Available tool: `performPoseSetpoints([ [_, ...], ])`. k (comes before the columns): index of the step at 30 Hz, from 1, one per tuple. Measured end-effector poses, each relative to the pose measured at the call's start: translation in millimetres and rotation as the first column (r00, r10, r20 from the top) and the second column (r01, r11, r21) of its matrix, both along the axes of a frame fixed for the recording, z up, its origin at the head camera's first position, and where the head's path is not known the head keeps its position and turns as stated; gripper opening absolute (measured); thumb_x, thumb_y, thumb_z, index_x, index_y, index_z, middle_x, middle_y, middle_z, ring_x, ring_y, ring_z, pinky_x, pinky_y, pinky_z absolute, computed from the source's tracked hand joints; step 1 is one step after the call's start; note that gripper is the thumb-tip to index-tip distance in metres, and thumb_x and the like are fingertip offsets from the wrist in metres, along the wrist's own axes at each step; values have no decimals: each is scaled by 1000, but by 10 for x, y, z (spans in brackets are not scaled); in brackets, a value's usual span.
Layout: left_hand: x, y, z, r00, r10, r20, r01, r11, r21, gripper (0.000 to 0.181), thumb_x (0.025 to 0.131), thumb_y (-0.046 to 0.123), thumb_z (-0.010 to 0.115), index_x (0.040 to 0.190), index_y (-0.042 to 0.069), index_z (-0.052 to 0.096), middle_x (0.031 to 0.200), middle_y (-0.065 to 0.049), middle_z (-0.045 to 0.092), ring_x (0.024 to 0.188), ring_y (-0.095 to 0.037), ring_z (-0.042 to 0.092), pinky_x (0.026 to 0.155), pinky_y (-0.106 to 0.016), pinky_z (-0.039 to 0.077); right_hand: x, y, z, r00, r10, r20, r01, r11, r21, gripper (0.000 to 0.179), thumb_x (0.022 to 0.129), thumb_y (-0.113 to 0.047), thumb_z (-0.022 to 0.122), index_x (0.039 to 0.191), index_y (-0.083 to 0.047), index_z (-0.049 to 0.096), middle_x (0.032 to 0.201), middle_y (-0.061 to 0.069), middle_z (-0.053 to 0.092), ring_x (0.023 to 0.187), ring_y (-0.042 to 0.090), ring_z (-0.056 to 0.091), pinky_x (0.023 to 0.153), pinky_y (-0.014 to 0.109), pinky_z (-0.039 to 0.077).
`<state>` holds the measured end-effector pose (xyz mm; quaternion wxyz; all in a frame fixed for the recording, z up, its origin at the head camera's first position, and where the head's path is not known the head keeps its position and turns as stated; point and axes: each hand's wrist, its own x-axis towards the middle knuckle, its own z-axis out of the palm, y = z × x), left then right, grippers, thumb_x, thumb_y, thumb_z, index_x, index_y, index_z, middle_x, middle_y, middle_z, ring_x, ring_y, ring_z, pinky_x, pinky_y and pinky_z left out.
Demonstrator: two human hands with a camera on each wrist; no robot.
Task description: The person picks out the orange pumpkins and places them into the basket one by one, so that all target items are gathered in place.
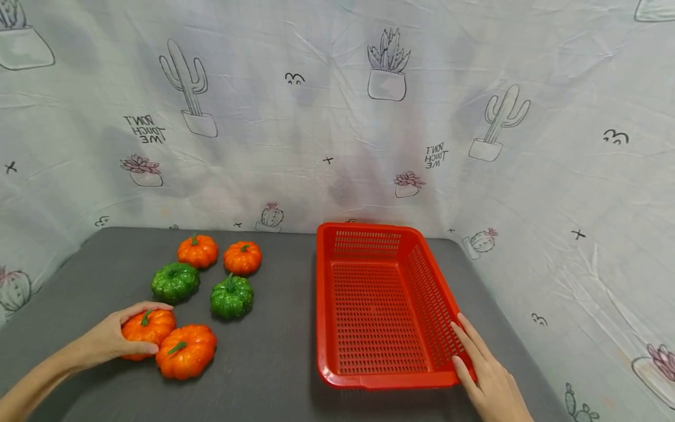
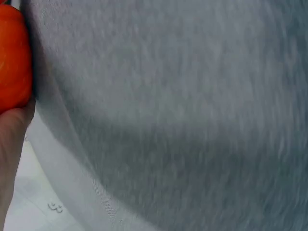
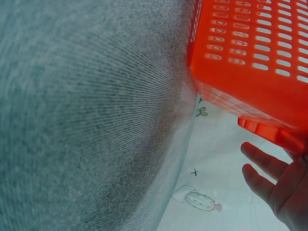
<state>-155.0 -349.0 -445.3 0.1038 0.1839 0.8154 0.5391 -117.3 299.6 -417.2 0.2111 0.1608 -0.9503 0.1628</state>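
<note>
One orange pumpkin [image 1: 152, 329] is gripped by the left hand [image 1: 112, 335], thumb and fingers round it; can't tell if lifted. Second orange pumpkin [image 1: 187, 353] right beside it, on that hand's right. Beyond the left hand: left green pumpkin [image 1: 175, 282] near the fingers, right green pumpkin [image 1: 232, 297] further right, then far-left orange pumpkin [image 1: 197, 252] and far-right orange pumpkin [image 1: 242, 258] farthest out. Hands well apart. Right hand [image 1: 490, 375] rests on the edge of the red basket [image 1: 323, 305], fingers fairly straight, not clamped; basket just left of it. Progress, my judgement: very early, one grip done, zero pumpkins inside the basket, all six left outside
</note>
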Motion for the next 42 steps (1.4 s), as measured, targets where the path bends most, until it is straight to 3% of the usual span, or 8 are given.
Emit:
performPoseSetpoints([
  [3,23,25,-12,997,74,-39,-76,995,-65,52,88,0,66,136,5,46,111,15,58,88,-12,61,69,-28,53,8,-6,0,1000,-4,11,4,1000,-5,55,91,-16,63,144,-16,46,151,-2,36,95,24,63,49,33,43],
  [8,56,52,14,989,147,-30,-150,980,-133,51,89,8,67,136,6,47,113,12,57,90,-10,60,70,-27,52,25,3,8,1000,-25,10,25,1000,1,55,92,-16,63,144,-16,46,151,-2,37,90,24,63,46,31,40],
  [13,132,83,67,968,250,-11,-246,943,-225,55,89,19,69,138,9,47,117,10,54,94,-3,56,72,-26,49,36,8,23,999,-34,14,34,999,11,55,91,-18,63,144,-16,46,151,-3,37,89,24,63,47,33,41],
  [21,213,305,286,931,363,-24,-359,905,-230,62,90,26,69,143,15,40,131,-21,41,87,-8,56,65,-30,52,45,15,32,999,-51,13,51,998,24,56,91,-19,64,144,-18,46,150,-3,37,82,22,63,45,31,39],
  [27,164,662,583,933,359,-22,-358,920,-159,62,88,26,72,141,16,42,132,-20,39,87,-13,58,65,-31,53,38,18,16,998,-55,6,55,998,29,56,90,-19,64,144,-18,46,150,-4,37,66,14,57,42,26,31],
  [33,87,970,814,942,334,30,-332,941,-60,61,86,26,73,139,18,44,128,-17,43,91,-21,60,69,-36,54,24,10,7,999,-51,0,51,998,42,57,90,-19,64,144,-19,45,151,-4,37,70,17,58,43,27,32],
  [37,38,1166,897,951,304,50,-305,952,12,61,86,24,74,139,18,45,127,-17,46,93,-24,59,72,-38,54,13,5,6,1000,-21,-4,21,999,26,57,90,-16,64,144,-16,45,151,-2,36,82,19,60,45,30,37],
  [42,-11,1423,936,962,268,58,-272,960,74,60,83,22,77,135,17,48,118,-15,56,93,-22,62,76,-35,54,-28,14,-21,993,73,-94,-73,997,4,60,84,-6,68,141,-7,48,149,6,40,124,-4,40,65,37,50],
])
